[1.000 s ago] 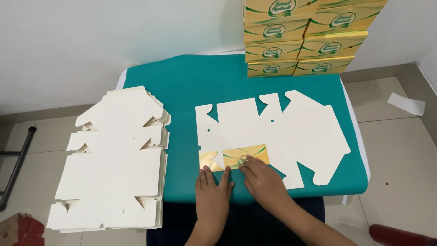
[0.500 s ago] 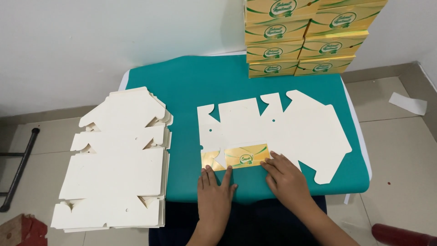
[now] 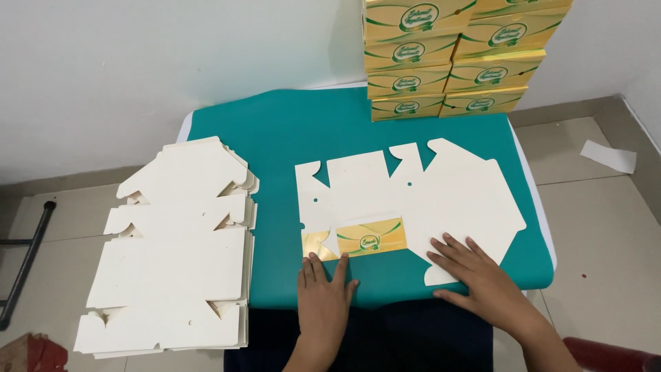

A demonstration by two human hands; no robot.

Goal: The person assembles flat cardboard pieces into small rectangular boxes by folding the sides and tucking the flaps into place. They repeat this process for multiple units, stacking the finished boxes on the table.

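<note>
A flat die-cut cream cardboard box blank (image 3: pixel 427 196) lies on the teal table (image 3: pixel 303 131). Its near flap (image 3: pixel 365 238) is folded up and over, showing a yellow and green printed face. My left hand (image 3: pixel 323 293) lies flat at the table's front edge, its fingertips touching the folded flap's left end. My right hand (image 3: pixel 475 272) presses flat, fingers spread, on the blank's lower right part. Neither hand grips anything.
A tall pile of flat cream box blanks (image 3: pixel 179 248) rests left of the table. Several assembled yellow and green boxes (image 3: pixel 447 62) are stacked at the table's far right against the white wall. A scrap of paper (image 3: pixel 609 156) lies on the floor at right.
My right hand has slid from the folded flap's middle out to the right along the blank. The left hand stayed at the flap's left end.
</note>
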